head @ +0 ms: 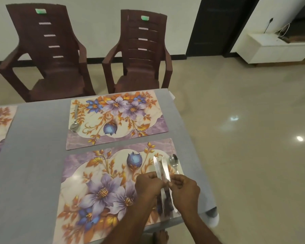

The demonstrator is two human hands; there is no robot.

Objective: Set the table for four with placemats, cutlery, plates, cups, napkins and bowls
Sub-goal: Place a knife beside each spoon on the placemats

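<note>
One knife [156, 166] is pinched by the left hand [148, 184]. A second knife [165, 170] is pinched by the right hand [185, 190]. Both are held above the near placemat [99, 187], beside a spoon [174, 162].

upper left: brown plastic armchair [48, 55] | upper centre: second brown armchair [141, 55] beside it | upper right: dark doorway [217, 25], white low cabinet [275, 48] | right: glossy beige tiled floor [245, 111]

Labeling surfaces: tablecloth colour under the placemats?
Plain grey tablecloth, clearest in the head view.
</note>
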